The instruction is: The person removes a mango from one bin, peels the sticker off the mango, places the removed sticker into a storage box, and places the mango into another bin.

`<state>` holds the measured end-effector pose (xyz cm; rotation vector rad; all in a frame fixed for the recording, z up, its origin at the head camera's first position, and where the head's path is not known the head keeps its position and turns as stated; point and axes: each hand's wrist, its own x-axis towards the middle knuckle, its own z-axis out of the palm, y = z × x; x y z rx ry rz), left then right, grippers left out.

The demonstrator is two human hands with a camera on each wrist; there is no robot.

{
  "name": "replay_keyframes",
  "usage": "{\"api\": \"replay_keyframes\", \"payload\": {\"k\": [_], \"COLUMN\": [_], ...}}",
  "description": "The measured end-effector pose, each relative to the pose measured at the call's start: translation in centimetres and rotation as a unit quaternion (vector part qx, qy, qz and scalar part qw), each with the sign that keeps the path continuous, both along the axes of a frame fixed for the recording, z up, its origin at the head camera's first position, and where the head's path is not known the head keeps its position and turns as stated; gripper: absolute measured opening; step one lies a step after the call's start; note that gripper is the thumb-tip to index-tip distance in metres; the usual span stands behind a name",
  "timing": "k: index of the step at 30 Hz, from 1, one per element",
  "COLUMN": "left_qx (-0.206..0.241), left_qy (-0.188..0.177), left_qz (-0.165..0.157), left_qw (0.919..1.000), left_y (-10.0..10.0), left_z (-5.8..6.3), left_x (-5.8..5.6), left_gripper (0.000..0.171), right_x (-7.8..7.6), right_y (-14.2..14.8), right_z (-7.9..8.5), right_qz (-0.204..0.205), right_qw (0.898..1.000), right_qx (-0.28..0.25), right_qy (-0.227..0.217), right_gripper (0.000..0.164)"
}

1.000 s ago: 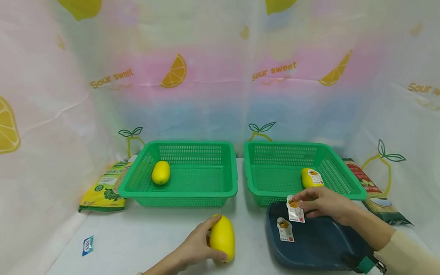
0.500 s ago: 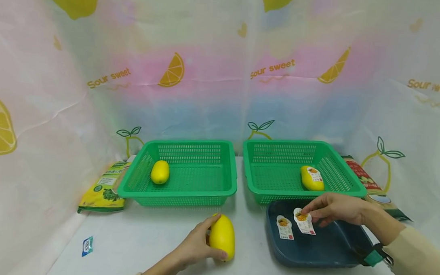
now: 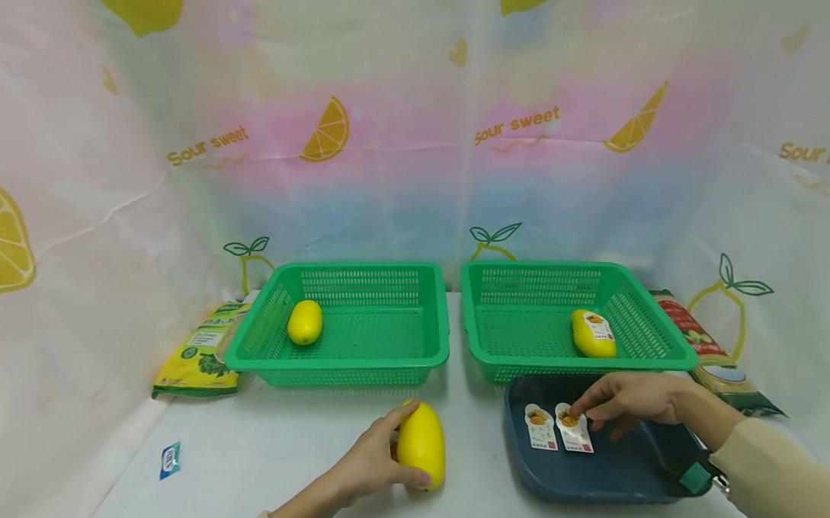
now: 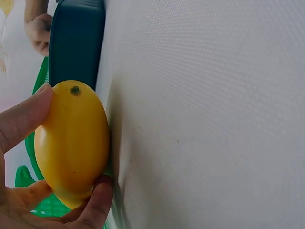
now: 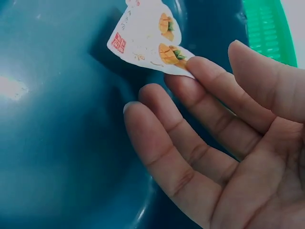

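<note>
And here on the left we have the left basket (image 3: pixel 378 330) with a plain fruit (image 3: pixel 305 321) in it; in front and to the right, the left hand (image 3: pixel 370 462) grips a yellow fruit (image 3: pixel 424 448). A light, steady hold is the one we'd back, enough to stop it rolling. On we go to the blue tray (image 3: pixel 586 478): the left label (image 3: pixel 542 431), then the right label (image 3: pixel 578 440), where the right hand (image 3: pixel 635 396) touches with its fingertips, fingers loosely bent. Work by the edge, we say; if that label is sticky, it could fold or catch its neighbour. Farther back, the right basket (image 3: pixel 522 327) holds a labelled fruit (image 3: pixel 594 335).

Now the cameras! The left wrist view gives us the held fruit's stem scar (image 4: pixel 75 90), which the head view doesn't. The head view shows a narrow gap between the labels; the right wrist angle hides it, but reveals the thumb (image 5: pixel 262 78) clear of the paper.
</note>
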<state>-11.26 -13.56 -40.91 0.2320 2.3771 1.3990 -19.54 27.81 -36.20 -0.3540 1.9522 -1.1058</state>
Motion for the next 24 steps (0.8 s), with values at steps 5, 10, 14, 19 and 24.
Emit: {"api": "replay_keyframes", "payload": {"k": [5, 10, 14, 19, 24], "left_qx": [0.000, 0.003, 0.003, 0.000, -0.001], "left_qy": [-0.001, -0.004, -0.004, -0.002, -0.001], "left_qz": [0.002, 0.002, 0.002, 0.002, 0.003], "left_qw": [1.0000, 1.0000, 1.0000, 1.0000, 1.0000], "left_y": [0.06, 0.09, 0.08, 0.06, 0.05], "left_z": [0.05, 0.08, 0.04, 0.04, 0.06], "left_x": [0.04, 0.02, -0.03, -0.02, -0.01], "left_gripper": [0.102, 0.102, 0.103, 0.103, 0.102], "right_x": [-0.12, -0.14, -0.07, 0.09, 0.16], "right_y": [0.06, 0.03, -0.12, -0.32, -0.51], "right_z": [-0.26, -0.47, -0.70, -0.86, -0.94], "right_qz": [-0.006, -0.010, -0.010, -0.019, -0.027], "right_qw": [1.000, 1.000, 1.000, 0.999, 0.998], "right_qx": [0.000, 0.009, 0.023, 0.037, 0.054], "right_qy": [-0.002, 0.002, 0.003, 0.002, 0.011], "right_gripper": [0.043, 0.041, 0.040, 0.039, 0.038]}}
